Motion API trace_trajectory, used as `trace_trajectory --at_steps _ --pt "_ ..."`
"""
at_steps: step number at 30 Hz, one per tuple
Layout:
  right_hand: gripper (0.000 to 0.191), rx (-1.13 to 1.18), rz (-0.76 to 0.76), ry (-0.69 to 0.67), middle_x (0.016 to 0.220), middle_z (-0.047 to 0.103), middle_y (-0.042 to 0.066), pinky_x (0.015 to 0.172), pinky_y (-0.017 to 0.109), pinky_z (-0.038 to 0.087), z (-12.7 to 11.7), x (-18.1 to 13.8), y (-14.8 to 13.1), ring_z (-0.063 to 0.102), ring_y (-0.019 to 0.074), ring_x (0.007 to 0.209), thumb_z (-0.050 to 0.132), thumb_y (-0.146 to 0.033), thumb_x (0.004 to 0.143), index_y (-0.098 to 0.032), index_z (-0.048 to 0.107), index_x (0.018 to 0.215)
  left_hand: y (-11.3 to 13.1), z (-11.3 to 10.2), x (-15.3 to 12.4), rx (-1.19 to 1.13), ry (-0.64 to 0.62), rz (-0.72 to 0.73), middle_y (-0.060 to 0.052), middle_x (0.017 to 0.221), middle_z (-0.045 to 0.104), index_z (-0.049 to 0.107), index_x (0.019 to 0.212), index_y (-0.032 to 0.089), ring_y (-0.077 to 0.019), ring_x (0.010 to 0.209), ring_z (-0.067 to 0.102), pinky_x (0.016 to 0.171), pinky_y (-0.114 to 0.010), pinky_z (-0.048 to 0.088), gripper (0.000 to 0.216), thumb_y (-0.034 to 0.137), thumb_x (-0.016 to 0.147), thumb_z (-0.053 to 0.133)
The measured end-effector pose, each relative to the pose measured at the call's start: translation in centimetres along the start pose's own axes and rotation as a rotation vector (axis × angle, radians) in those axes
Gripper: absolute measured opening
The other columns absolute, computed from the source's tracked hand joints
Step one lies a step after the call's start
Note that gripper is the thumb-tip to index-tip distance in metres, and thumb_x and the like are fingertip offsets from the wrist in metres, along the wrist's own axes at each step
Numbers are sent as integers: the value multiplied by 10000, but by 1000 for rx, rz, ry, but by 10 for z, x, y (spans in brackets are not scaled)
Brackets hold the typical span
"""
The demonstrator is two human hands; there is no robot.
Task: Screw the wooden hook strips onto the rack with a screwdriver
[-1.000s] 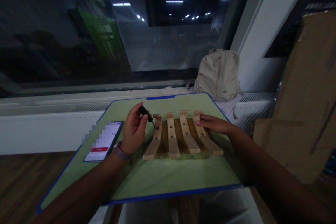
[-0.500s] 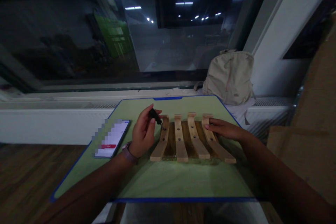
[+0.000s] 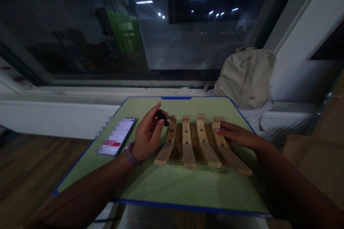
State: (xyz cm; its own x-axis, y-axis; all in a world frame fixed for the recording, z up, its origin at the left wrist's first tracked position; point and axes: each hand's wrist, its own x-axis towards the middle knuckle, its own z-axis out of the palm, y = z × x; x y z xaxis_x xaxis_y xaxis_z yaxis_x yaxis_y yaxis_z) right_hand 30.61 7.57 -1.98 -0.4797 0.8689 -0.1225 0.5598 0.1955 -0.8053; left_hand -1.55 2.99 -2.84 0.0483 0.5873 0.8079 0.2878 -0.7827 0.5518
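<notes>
One green mat [image 3: 174,186] under both my hands. One beige backpack [image 3: 247,77] well beyond my right fingertips. One wooden rack [image 3: 188,146], four slats, between my hands. One phone [image 3: 118,136] just left of my left wrist. One small black screwdriver [image 3: 161,116].

Left hand [image 3: 147,134] raised off mat, palm turned inward, fingers pinched narrow on screwdriver, tip at top of leftmost slat.

Right hand [image 3: 238,136] flat, fingers stretched out, resting on rightmost slat.

The phone [image 3: 117,137] is pixelated; the black tool [image 3: 160,115] too dim to identify.
</notes>
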Motion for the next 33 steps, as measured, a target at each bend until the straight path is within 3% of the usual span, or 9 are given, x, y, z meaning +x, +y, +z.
trace_trajectory --at_steps 7,10,15,20,25,30,33 --pt "768 -26 -5 29 1508 550 93 1200 566 308 0 0 3 434 410 1423 560 -767 795 -236 644 1344 -5 0 4 -38 24 -7 -76 1146 622 489 1386 277 -151 953 660 867 -337 566 391 209 1002 456" --pt "788 -38 -13 28 1524 529 110 1213 565 276 0 1 3 412 407 1438 543 -764 808 -212 628 1364 -10 -3 7 -3 43 41 -65 1078 588 569 1275 269 -163 944 615 818 -320 543 318 237 959 556" --pt "721 -31 -26 22 1463 600 82 1187 556 335 1 1 4 476 405 1394 545 -750 822 -253 655 1333 -11 -2 7 71 76 -43 -46 991 588 587 1284 265 -134 837 605 716 -267 533 371 217 919 636" --pt "670 -13 -13 16 1424 635 70 1151 581 376 1 2 7 527 407 1345 562 -707 836 -263 655 1329 -8 5 7 -125 89 -1 -27 993 646 468 1387 286 -119 863 669 786 -271 575 429 216 973 553" --pt "604 20 10 13 1278 721 96 1071 549 467 1 2 10 616 389 1234 591 -661 843 -214 696 1234 -12 1 6 -119 59 -66 -78 1158 639 538 1317 259 -158 1022 666 929 -340 559 333 271 984 535" --pt "520 68 -23 -16 1056 780 60 1048 518 485 2 5 15 639 353 1189 572 -629 889 -232 711 1196 -16 -6 7 10 96 -66 -54 1094 603 647 1238 265 -148 945 634 808 -264 559 363 279 880 699" --pt "519 109 -38 -17 1026 782 52 1022 497 507 2 7 20 658 333 1147 593 -626 886 -238 708 1212 -13 -4 8 8 111 -100 -43 1052 655 611 1299 266 -130 914 661 815 -252 571 396 258 907 667"
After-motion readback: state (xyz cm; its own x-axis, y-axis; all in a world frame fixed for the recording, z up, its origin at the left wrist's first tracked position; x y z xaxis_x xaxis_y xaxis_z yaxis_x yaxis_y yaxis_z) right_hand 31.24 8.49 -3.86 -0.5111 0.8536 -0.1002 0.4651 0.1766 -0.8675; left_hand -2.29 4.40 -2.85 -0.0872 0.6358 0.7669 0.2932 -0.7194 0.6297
